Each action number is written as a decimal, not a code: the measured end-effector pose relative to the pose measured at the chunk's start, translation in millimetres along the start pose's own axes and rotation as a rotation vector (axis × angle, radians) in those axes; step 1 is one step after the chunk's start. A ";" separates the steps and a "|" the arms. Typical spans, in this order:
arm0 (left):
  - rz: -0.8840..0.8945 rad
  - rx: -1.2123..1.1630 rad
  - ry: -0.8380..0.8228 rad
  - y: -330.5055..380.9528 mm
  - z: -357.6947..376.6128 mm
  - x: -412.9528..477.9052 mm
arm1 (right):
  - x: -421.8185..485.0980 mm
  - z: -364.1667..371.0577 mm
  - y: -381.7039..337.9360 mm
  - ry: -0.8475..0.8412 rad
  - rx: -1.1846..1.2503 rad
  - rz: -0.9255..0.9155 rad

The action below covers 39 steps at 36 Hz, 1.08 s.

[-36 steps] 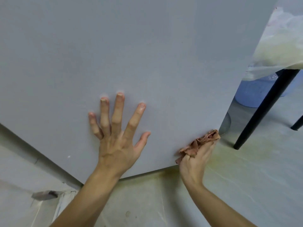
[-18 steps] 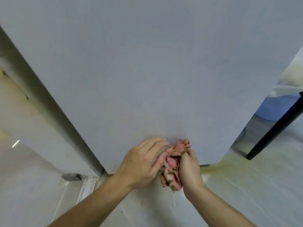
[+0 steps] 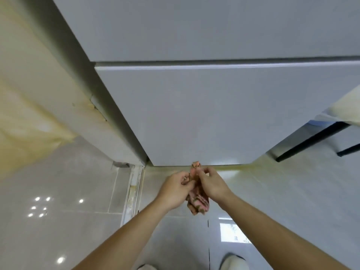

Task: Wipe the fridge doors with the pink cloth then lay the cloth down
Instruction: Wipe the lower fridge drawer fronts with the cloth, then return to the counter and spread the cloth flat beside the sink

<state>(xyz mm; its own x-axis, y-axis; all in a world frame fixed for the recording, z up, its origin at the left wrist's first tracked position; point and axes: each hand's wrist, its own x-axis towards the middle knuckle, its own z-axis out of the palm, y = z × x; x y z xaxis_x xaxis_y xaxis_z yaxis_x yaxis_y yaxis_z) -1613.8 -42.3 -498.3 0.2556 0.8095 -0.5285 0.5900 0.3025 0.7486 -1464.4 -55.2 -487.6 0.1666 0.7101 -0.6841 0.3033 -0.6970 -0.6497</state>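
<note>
Left hand (image 3: pixel 176 187) and right hand (image 3: pixel 211 182): lower centre of the frame, knuckles up, drawn close together. Each has its fingers curled, pinching the top of the pink cloth (image 3: pixel 197 199).

Pink cloth: bunched between the two hands, its loose end hanging below the palms. It is off the door, just clear of the bottom edge. I judge it is held this way to regather it, turn up a fresh face, or ready it for laying down; which of these, I cannot tell.

Lower fridge door (image 3: pixel 204 117): pale grey and flat, filling the middle of the frame. Nothing touches it, and it looks smooth from where I stand.

Upper fridge door (image 3: pixel 194 26): same finish, top of the frame, parted from the lower door by a narrow horizontal seam.

Floor (image 3: pixel 68 191): glossy pale tile. Lamp glints at lower left, a bright window reflection at lower right, a yellowish stain along the fridge foot.

Wall (image 3: pixel 23 117): left edge, cream, discoloured.

Threshold strip (image 3: pixel 134 190): white, worn, left of the hands.

Black legs (image 3: pixel 311 141): right edge, belonging to furniture mostly out of view.

Shoes (image 3: pixel 234 262): pale, bottom edge, toes toward the fridge.
</note>
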 end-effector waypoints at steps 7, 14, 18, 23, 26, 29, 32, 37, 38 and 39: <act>-0.122 -0.116 0.041 80.0 -17.8 -99.4 | -126.4 -20.1 -43.5 -0.083 0.126 0.040; -0.196 -0.069 0.002 162.8 -72.3 -199.8 | -241.1 -54.7 -108.5 -0.190 -0.012 0.044; -0.170 -0.067 -0.028 214.8 -103.4 -252.1 | -305.8 -78.8 -160.4 -0.160 -0.220 0.014; -0.217 -0.177 -0.083 260.1 -133.5 -309.4 | -374.7 -104.0 -208.1 -0.131 -0.454 -0.067; -0.202 -0.245 -0.073 279.7 -148.2 -339.0 | -406.2 -118.9 -225.6 -0.115 -0.515 -0.123; -0.204 -0.288 -0.041 288.6 -159.2 -361.2 | -428.2 -133.3 -231.6 -0.036 -0.454 -0.182; -0.198 -0.263 -0.004 294.6 -167.2 -377.5 | -440.7 -145.3 -230.8 0.057 -0.352 -0.198; -0.172 -0.237 0.083 300.2 -176.6 -393.0 | -459.1 -165.2 -234.1 0.152 -0.246 -0.247; -0.169 -0.220 0.091 298.1 -178.6 -393.9 | -462.0 -168.3 -235.9 0.162 -0.216 -0.253; -0.165 -0.193 0.092 297.0 -181.3 -394.5 | -465.2 -171.4 -238.5 0.172 -0.184 -0.257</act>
<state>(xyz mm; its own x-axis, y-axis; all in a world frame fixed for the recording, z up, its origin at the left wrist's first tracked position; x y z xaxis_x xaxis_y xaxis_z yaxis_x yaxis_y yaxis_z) -1678.2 -180.6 5.1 0.0921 0.7808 -0.6179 0.4583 0.5177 0.7225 -1453.3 -202.3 42.3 0.2135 0.8769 -0.4307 0.5170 -0.4755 -0.7118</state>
